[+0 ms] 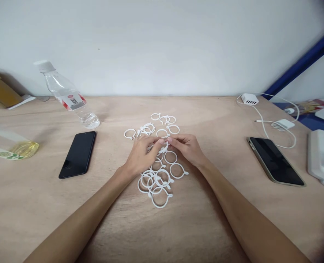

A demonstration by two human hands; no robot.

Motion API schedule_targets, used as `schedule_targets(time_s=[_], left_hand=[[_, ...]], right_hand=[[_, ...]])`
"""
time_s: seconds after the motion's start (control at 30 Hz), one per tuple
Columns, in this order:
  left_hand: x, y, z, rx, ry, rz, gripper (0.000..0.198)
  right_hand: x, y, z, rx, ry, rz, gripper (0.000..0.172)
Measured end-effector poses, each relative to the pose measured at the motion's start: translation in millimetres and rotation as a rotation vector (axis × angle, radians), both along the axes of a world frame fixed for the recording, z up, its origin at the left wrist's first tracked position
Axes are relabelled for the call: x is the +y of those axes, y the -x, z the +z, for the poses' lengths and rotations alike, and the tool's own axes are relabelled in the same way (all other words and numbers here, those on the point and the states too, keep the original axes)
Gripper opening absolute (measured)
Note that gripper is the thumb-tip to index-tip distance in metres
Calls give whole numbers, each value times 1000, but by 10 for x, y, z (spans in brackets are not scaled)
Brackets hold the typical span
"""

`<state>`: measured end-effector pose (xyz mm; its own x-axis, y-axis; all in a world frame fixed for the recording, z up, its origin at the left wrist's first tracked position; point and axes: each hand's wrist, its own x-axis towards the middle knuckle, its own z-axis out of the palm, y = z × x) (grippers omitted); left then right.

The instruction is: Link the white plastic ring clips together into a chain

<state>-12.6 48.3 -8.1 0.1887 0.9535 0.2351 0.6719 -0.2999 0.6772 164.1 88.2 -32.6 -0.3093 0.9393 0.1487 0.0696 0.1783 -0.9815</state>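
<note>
My left hand [141, 153] and my right hand [188, 148] meet in the middle of the wooden table. Thumb and fingers of both are pinched together at one white curtain ring [164, 149], a thin plastic hoop with a small clasp. Part of that hoop is hidden behind my left fingers. Closer to me, several more white rings [159, 207] lie overlapping in a loose heap between my forearms. Beyond my fingertips, another scattered group of rings [174, 133] rests flat on the wood.
Left of my hands are a black phone [78, 155], a water bottle [74, 100], a bottle of yellow liquid [22, 149] and a cardboard box [3, 89]. To the right lie a second phone [276, 160], a white charger with cable [283, 124] and a white case [322, 157].
</note>
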Motion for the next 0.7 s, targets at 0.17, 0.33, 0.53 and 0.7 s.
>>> schedule_targets(time_s=[0.17, 0.33, 0.53, 0.7], left_hand=[[-9, -8, -21, 113, -6, -11, 37], [7, 31, -77, 132, 4, -80, 39], [12, 70, -68, 27, 17, -139, 34], [30, 100, -67, -13, -6, -171, 34]], right_hand=[[5, -10, -9, 16, 10, -6, 28], [-2, 1, 3, 31, 70, -30, 29], [-30, 69, 36, 64, 115, -42, 30], [-41, 109, 26, 36, 67, -37, 30]])
